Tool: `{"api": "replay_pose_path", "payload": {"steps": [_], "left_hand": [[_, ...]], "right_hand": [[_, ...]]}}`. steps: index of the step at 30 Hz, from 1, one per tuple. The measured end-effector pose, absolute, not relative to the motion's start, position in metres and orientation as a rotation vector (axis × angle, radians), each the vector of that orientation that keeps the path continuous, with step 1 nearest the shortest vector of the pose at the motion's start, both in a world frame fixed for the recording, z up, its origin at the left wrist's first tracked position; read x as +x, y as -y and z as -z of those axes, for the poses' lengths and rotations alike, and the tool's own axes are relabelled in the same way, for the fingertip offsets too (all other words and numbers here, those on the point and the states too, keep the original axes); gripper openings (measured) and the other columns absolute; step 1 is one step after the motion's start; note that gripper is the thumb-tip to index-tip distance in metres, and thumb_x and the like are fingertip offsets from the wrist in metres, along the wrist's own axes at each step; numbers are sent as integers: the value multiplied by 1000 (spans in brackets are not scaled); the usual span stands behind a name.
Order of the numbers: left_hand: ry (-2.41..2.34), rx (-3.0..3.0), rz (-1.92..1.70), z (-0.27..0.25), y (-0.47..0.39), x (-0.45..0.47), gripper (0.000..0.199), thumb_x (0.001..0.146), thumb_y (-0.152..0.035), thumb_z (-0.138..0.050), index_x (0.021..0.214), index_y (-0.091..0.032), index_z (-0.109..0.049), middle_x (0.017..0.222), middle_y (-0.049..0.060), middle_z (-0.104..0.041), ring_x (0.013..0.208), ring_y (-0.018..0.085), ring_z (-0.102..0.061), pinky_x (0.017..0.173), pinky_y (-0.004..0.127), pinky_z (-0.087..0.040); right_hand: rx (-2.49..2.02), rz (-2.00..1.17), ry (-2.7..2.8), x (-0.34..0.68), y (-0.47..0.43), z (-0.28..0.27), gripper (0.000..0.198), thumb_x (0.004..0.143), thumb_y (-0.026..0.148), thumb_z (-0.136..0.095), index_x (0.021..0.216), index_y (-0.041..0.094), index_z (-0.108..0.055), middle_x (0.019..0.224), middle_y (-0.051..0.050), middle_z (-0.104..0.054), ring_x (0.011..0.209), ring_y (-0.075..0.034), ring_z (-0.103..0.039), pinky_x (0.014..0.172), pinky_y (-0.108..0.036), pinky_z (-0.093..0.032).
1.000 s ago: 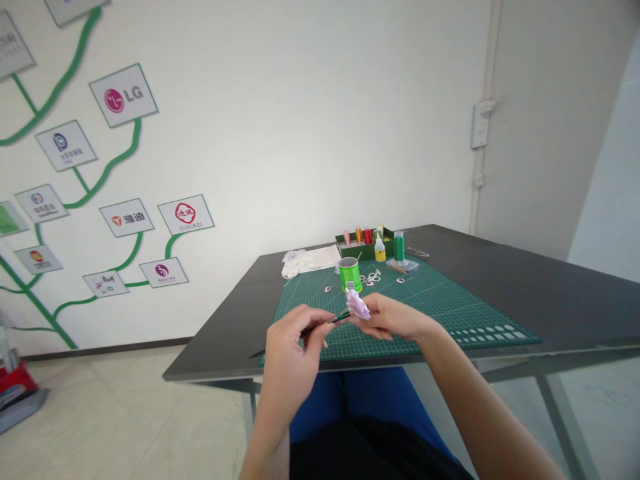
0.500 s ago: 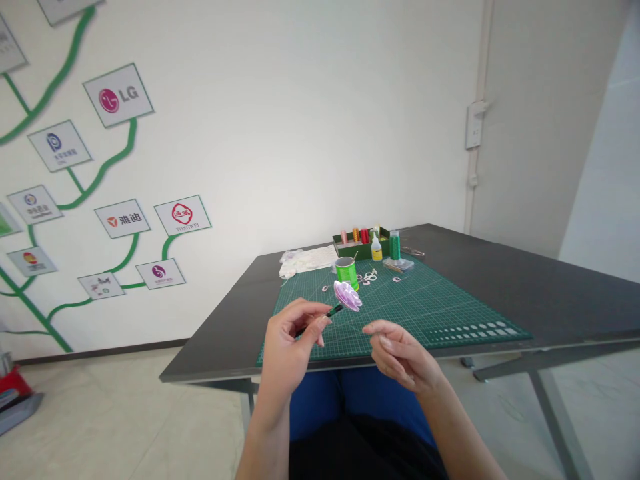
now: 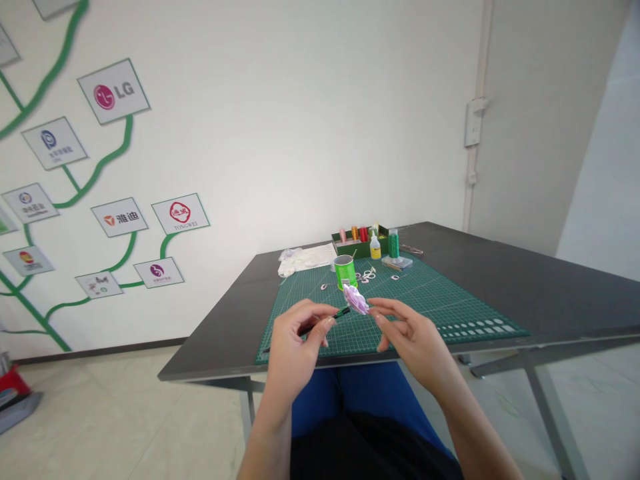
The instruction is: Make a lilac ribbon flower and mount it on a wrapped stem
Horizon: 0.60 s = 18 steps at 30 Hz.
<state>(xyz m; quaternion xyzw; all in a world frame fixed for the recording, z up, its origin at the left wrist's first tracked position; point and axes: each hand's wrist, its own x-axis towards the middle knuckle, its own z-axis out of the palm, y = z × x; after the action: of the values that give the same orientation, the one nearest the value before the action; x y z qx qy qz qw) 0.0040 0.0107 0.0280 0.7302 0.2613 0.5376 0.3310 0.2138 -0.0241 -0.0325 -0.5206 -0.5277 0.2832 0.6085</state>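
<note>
A pale purple artificial flower (image 3: 355, 300) is held over the near part of the green cutting mat (image 3: 300, 300), its head tilted to the right. My left hand (image 3: 299, 340) is closed around its dark stem (image 3: 315, 325), with thumb and forefinger pinching it below a green section. From the other side, my right hand (image 3: 413, 337) has thumb and forefinger at the edge of the petals and appears to pinch them. Just behind the flower stands a bright green tin (image 3: 345, 272) with a thin stick in it. White-handled scissors (image 3: 369, 274) lie beside the tin.
At the back, a dark green box (image 3: 357, 249) holds several thread spools. A glue bottle (image 3: 375, 249) and a green spool (image 3: 393, 244) stand before it. White sheets (image 3: 315, 257) lie at the back left. The black table (image 3: 215, 333) ends close to my lap.
My right hand has moved up and left to the flower, and its fingertips now meet the petals. The flower head has tipped further right; my left hand keeps its hold on the stem.
</note>
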Motion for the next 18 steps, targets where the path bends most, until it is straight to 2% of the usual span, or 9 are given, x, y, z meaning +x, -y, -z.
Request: {"api": "replay_pose_path", "payload": {"steps": [3, 6, 8, 10, 12, 15, 18], "left_hand": [[-676, 1942, -1372, -29, -8, 5, 13, 88, -17, -72, 88, -16, -85, 74, 1, -66, 52, 9, -60, 52, 21, -49], [-662, 1972, -1336, -30, -7, 4, 15, 89, -17, -72, 91, -17, -86, 76, 2, -67, 53, 10, -60, 53, 21, -49], [-652, 1981, -1328, -30, -6, 3, 16, 90, -17, -71, 92, -17, -87, 77, 3, -68, 54, 10, -60, 54, 21, -49], [-656, 1983, -1331, -30, -6, 3, 16, 90, -18, -71, 92, -17, -87, 78, 3, -68, 55, 10, -61, 54, 21, -50], [-672, 1975, -1340, -30, -6, 3, 15, 90, -18, -71, 91, -17, -86, 78, 3, -68, 54, 11, -61, 54, 22, -50], [-683, 1953, -1369, -30, -6, 2, 14, 89, -19, -72, 91, -16, -86, 78, 3, -68, 53, 10, -62, 53, 22, -50], [-685, 1947, -1403, -30, -8, 0, 13, 89, -20, -73, 91, -17, -85, 76, 2, -67, 53, 10, -61, 53, 21, -49]], "right_hand": [[-1079, -787, 1326, 193, 39, 17, 65, 96, 58, -66, 144, 15, -62, 85, -7, -76, 58, -21, -72, 59, -35, -59], [-1006, -935, 1411, 177, 46, 12, 67, 98, 55, -66, 151, 15, -57, 62, 1, -66, 54, -22, -70, 49, -29, -53], [-977, -1004, 1433, 171, 47, 12, 63, 98, 54, -66, 146, 14, -60, 59, 2, -64, 50, -19, -67, 41, -24, -43], [-948, -1042, 1405, 167, 46, 15, 62, 96, 57, -67, 141, 15, -64, 71, -2, -69, 49, -17, -66, 36, -20, -37], [-932, -1086, 1362, 165, 44, 18, 68, 93, 61, -69, 142, 15, -63, 78, -4, -72, 47, -15, -64, 35, -20, -35], [-949, -1108, 1336, 165, 44, 21, 73, 94, 63, -69, 145, 12, -64, 59, 5, -60, 38, -12, -52, 37, -21, -37], [-983, -966, 1374, 168, 48, 21, 61, 100, 59, -64, 137, 12, -74, 48, 9, -47, 36, -10, -40, 38, -22, -35]]}}
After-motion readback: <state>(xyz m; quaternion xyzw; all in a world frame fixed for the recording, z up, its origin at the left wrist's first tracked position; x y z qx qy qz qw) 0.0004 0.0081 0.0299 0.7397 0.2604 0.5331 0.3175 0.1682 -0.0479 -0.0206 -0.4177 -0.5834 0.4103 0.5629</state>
